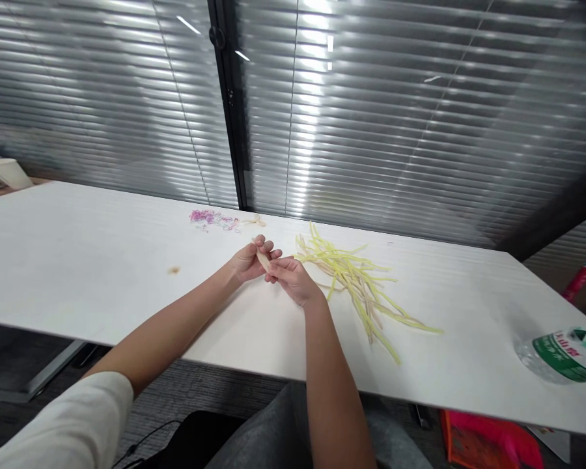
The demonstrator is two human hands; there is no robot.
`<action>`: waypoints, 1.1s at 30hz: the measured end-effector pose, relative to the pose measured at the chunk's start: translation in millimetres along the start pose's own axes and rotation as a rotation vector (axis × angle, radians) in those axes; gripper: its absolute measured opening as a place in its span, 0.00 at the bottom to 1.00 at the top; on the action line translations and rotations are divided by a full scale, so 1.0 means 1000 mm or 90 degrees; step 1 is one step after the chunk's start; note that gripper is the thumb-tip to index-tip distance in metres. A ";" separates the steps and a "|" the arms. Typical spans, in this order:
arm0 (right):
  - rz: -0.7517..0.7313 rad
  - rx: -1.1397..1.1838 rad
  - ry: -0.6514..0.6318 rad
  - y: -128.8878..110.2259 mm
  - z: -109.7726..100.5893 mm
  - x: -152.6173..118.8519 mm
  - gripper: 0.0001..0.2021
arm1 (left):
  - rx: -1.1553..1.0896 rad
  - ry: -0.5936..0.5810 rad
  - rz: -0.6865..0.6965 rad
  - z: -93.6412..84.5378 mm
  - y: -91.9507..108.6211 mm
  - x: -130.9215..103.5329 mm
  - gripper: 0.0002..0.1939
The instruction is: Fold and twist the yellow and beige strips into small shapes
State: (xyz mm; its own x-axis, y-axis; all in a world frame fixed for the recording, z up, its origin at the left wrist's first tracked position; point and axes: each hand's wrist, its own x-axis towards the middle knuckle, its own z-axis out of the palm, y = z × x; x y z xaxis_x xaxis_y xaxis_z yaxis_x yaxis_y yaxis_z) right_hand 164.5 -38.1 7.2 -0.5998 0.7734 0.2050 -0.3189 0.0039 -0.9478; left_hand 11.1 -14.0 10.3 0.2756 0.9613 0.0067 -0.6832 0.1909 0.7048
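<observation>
Both hands meet above the middle of the white table (102, 260). Between them is a short, thick beige piece (262, 260), which looks like a pipe cleaner folded or twisted into a compact bundle. My left hand (250, 260) is closed around its upper end, fingers curled. My right hand (290, 273) pinches the lower end between thumb and fingers. Just right of my right hand lies a loose pile of yellow and beige pipe cleaners (356, 277). Beyond my left hand, a small beige twisted piece (258, 221) rests near the back edge.
Small pink and purple loops (209, 218), like tiny rubber bands, lie scattered at the back. A large clear bottle with a green label (569, 355) lies at the right. A brown stain (174, 270) marks the tabletop. Window blinds (371, 130) stand behind the table.
</observation>
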 end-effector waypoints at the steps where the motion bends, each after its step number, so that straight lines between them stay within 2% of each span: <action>1: 0.011 0.025 -0.017 -0.001 0.001 -0.001 0.12 | 0.001 -0.003 0.007 0.002 0.000 -0.002 0.19; 5: 0.052 0.074 -0.044 -0.002 0.001 -0.002 0.11 | 0.023 0.010 0.024 0.009 -0.001 -0.005 0.17; 9: 0.055 0.066 0.035 0.001 -0.002 0.000 0.11 | 0.071 0.046 0.060 0.010 0.000 -0.001 0.14; 13: 0.028 0.002 0.134 0.004 -0.002 0.004 0.10 | 0.137 0.118 0.076 0.009 0.002 0.003 0.13; 17: -0.014 -0.157 0.248 0.012 0.000 0.008 0.08 | 0.216 0.190 0.114 0.009 0.000 0.005 0.12; 20: -0.037 -0.376 0.338 0.019 -0.001 0.009 0.06 | 0.231 0.226 0.111 0.009 -0.007 0.007 0.14; 26: -0.080 -0.702 0.357 0.023 -0.003 0.004 0.08 | 0.227 0.243 0.094 0.009 -0.016 0.009 0.16; 30: -0.080 -0.799 0.357 0.023 -0.002 0.003 0.08 | 0.237 0.225 0.106 0.006 -0.016 0.008 0.15; 33: -0.101 -0.804 0.360 0.025 -0.002 0.003 0.08 | 0.233 0.212 0.105 0.004 -0.017 0.008 0.14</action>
State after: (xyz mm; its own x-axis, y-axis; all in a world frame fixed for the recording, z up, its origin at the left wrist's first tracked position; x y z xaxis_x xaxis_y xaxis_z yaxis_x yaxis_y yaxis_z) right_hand 156.1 -34.7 -16.7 -0.1491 0.8582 0.4912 0.6981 0.4432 -0.5623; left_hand 27.5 -10.5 1.4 -0.0869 0.9952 -0.0450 -0.4014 0.0064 0.9159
